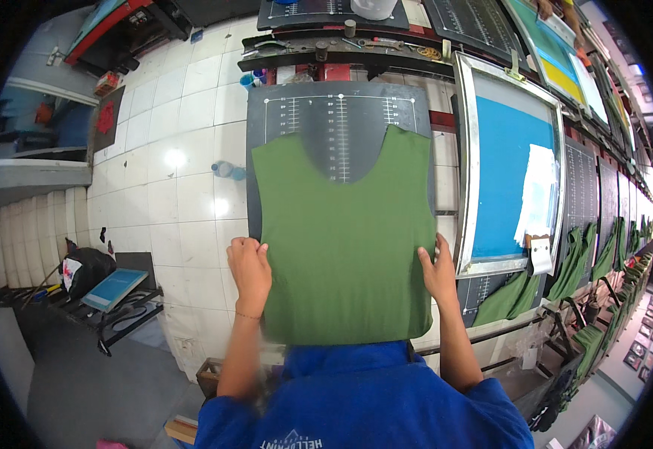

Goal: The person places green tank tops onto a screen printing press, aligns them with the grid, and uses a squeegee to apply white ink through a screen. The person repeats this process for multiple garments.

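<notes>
A green cut fabric panel (341,247) with a deep scooped neckline lies flat over a dark grey board (266,97) marked with white ruler lines. My left hand (249,271) is at the panel's left edge, its thumb by the cloth and its fingers curled over the side. At the right edge, my right hand (439,271) has its thumb on the cloth and its fingers along the board's side. Both hands appear to pinch the panel's edges, though the undersides of the fingers are hidden. The panel's lower end reaches my blue shirt.
To the right stands a metal-framed printing screen (457,165) with blue mesh and a squeegee-like tool (540,254). More boards with green panels (572,262) run beyond it. A tool rail (386,51) crosses behind the board. A plastic bottle (228,170) is at left. Another person's hand (545,9) shows top right.
</notes>
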The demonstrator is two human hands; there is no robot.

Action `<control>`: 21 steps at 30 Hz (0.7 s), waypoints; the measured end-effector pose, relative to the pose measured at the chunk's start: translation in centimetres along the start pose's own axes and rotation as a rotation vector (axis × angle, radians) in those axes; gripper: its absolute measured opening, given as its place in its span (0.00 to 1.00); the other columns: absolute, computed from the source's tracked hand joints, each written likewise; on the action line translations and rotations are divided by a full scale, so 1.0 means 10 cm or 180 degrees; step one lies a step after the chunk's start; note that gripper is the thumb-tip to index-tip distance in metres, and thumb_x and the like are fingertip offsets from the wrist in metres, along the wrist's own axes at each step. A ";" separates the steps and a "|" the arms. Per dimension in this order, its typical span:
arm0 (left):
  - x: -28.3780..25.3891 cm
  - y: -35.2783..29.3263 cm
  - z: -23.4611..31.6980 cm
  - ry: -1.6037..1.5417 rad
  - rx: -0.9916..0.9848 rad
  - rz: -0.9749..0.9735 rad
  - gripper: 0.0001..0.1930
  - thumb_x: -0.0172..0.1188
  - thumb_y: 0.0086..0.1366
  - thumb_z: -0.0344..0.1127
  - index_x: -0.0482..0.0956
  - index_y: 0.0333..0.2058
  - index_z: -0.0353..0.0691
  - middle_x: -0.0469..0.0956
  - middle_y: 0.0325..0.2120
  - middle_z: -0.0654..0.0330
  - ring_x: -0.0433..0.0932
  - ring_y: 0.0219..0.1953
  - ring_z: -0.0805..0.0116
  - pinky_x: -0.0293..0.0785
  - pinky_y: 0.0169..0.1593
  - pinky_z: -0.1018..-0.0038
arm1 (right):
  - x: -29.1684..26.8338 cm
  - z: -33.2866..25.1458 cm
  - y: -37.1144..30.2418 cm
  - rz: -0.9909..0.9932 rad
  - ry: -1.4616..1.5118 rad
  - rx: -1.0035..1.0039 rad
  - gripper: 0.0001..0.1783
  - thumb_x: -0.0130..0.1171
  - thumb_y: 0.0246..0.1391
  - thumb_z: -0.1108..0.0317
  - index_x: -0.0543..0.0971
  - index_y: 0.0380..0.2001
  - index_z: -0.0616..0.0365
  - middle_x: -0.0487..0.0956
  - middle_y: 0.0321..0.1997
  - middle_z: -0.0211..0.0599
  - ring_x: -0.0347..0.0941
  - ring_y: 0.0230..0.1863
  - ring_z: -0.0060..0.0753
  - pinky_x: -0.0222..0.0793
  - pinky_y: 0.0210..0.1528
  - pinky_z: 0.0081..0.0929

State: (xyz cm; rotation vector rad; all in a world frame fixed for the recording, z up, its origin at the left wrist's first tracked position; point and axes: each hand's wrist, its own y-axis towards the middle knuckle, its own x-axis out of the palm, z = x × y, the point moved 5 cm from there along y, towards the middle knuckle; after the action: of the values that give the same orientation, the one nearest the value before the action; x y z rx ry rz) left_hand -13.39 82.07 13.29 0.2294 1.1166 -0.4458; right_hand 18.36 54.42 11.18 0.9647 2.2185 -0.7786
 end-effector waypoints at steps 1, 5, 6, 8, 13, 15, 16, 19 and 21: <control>0.02 0.00 -0.01 -0.0035 -0.0088 -0.0069 0.12 0.62 0.65 0.35 0.71 0.39 0.34 0.73 0.35 0.46 0.70 0.40 0.47 0.68 0.45 0.58 | 0.02 0.11 -0.09 -0.0161 0.0239 0.0179 0.34 0.59 0.63 0.59 0.62 0.65 0.68 0.72 0.61 0.61 0.70 0.62 0.54 0.64 0.64 0.41; -0.10 0.04 0.14 -0.1344 -0.0694 -0.0817 0.11 0.59 0.65 0.29 0.69 0.42 0.32 0.72 0.33 0.47 0.71 0.37 0.51 0.69 0.42 0.61 | 0.04 0.46 -0.53 -0.0596 0.0795 0.0578 0.32 0.53 0.67 0.53 0.65 0.63 0.68 0.76 0.56 0.57 0.74 0.57 0.44 0.67 0.59 0.35; -0.16 0.05 0.10 -0.1284 -0.0719 -0.0597 0.11 0.58 0.65 0.29 0.68 0.43 0.32 0.72 0.33 0.48 0.71 0.36 0.52 0.69 0.41 0.62 | 0.08 0.65 -0.65 -0.0706 0.0888 0.0559 0.32 0.52 0.67 0.52 0.66 0.62 0.68 0.77 0.55 0.57 0.74 0.56 0.43 0.67 0.59 0.35; -0.23 0.02 -0.11 -0.1137 -0.0795 -0.0162 0.11 0.56 0.66 0.28 0.67 0.44 0.31 0.71 0.33 0.50 0.71 0.34 0.53 0.70 0.40 0.63 | 0.06 0.69 -0.93 -0.0991 0.1052 0.0861 0.30 0.50 0.68 0.50 0.71 0.58 0.69 0.78 0.51 0.55 0.75 0.54 0.40 0.67 0.58 0.34; -0.42 -0.96 -0.66 -0.0618 -0.0953 0.0808 0.15 0.57 0.67 0.31 0.67 0.49 0.32 0.73 0.38 0.49 0.73 0.35 0.57 0.72 0.41 0.65 | -0.10 0.99 -1.52 -0.1194 0.1088 0.1244 0.28 0.52 0.67 0.51 0.74 0.52 0.70 0.81 0.46 0.47 0.76 0.47 0.35 0.70 0.52 0.30; -0.14 -1.63 -0.83 -0.1231 -0.1485 -0.0070 0.17 0.57 0.68 0.33 0.68 0.52 0.33 0.74 0.40 0.51 0.75 0.37 0.62 0.74 0.42 0.68 | -0.13 1.08 -1.68 -0.1189 0.1277 0.1428 0.26 0.53 0.67 0.52 0.76 0.50 0.70 0.81 0.43 0.42 0.77 0.44 0.31 0.71 0.47 0.28; -0.05 -1.90 -0.77 -0.1956 -0.2090 -0.0412 0.17 0.58 0.69 0.34 0.69 0.53 0.35 0.75 0.41 0.53 0.76 0.37 0.66 0.75 0.43 0.68 | -0.14 1.12 -1.73 -0.1087 0.1314 0.1490 0.23 0.54 0.67 0.53 0.76 0.46 0.67 0.78 0.37 0.35 0.73 0.38 0.26 0.69 0.41 0.24; 0.21 -2.38 -0.77 -0.3760 -0.2584 -0.1335 0.16 0.59 0.70 0.36 0.70 0.52 0.37 0.77 0.42 0.56 0.76 0.36 0.72 0.78 0.44 0.69 | -0.14 1.23 -1.83 -0.0907 0.1466 0.1621 0.16 0.58 0.65 0.55 0.78 0.40 0.60 0.74 0.27 0.23 0.67 0.29 0.15 0.65 0.31 0.18; 0.29 -2.49 -0.84 -0.4155 -0.2534 -0.1681 0.15 0.59 0.70 0.37 0.72 0.51 0.37 0.78 0.41 0.58 0.76 0.36 0.73 0.78 0.44 0.70 | -0.14 1.32 -1.85 -0.0955 0.1605 0.1672 0.15 0.61 0.63 0.57 0.78 0.38 0.61 0.77 0.29 0.26 0.70 0.31 0.18 0.67 0.31 0.20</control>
State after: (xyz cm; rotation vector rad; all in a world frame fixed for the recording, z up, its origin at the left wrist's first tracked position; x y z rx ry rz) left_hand -30.51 62.58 8.13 -0.9717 -0.0337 -0.4493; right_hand 8.44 34.07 8.63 1.1841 2.6957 -1.4380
